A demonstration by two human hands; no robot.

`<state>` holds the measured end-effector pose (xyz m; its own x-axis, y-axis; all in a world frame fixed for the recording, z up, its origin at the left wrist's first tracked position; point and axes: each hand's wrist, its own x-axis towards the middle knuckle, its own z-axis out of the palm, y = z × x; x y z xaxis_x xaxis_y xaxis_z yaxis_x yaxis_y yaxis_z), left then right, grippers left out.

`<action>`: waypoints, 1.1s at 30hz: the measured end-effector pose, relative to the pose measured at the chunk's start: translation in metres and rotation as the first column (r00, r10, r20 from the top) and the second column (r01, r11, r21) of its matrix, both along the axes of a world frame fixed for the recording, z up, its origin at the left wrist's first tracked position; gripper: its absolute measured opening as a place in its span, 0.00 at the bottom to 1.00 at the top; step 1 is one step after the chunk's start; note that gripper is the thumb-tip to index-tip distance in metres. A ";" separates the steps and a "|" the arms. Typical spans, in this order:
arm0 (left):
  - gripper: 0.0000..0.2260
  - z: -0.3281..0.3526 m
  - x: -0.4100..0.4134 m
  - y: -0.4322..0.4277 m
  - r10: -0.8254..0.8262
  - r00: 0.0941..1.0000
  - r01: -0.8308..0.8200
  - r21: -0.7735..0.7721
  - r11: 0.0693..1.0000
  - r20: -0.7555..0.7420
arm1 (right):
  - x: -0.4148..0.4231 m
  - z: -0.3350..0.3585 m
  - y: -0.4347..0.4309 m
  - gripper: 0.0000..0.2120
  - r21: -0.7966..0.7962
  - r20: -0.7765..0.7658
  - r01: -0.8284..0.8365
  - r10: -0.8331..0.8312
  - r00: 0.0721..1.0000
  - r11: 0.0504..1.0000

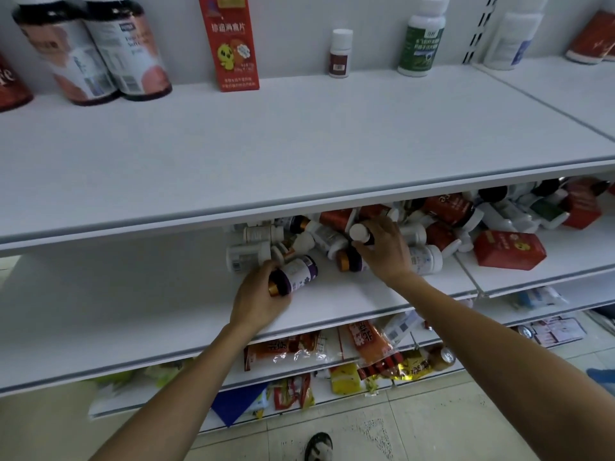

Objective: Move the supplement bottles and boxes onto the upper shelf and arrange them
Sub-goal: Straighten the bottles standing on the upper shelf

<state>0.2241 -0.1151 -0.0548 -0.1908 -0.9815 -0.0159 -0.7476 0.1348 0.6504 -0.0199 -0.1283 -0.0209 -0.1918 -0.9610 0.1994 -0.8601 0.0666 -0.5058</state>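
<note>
The left hand [259,296] curls round a purple-labelled bottle [298,274] lying on the lower shelf [133,311], and the right hand [382,251] clamps a white-capped bottle [361,232] atop the heap [442,237], likely to carry two per trip. Both must clear the overhanging edge of the upper shelf [299,144], where a red box [229,44] and a green bottle [422,38] stand upright against the back wall.

The white upper shelf [299,138] has a few bottles [422,38] and a tall red box [229,44] standing at the back. On the shelf below [133,294], more bottles and red boxes [509,249] lie in a heap [446,207].
</note>
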 end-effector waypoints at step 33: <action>0.04 0.171 -0.005 0.185 0.131 0.450 -0.015 0.139 0.990 -0.883 | 0.053 0.150 0.197 0.13 -0.103 0.910 -0.086 0.129 0.394 0.991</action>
<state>0.2189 0.0698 0.1163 -0.0851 -0.9961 0.0245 0.2417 0.0032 0.9703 0.0335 0.0682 0.1289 -0.1756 -0.9844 0.0051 0.1180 -0.0262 -0.9927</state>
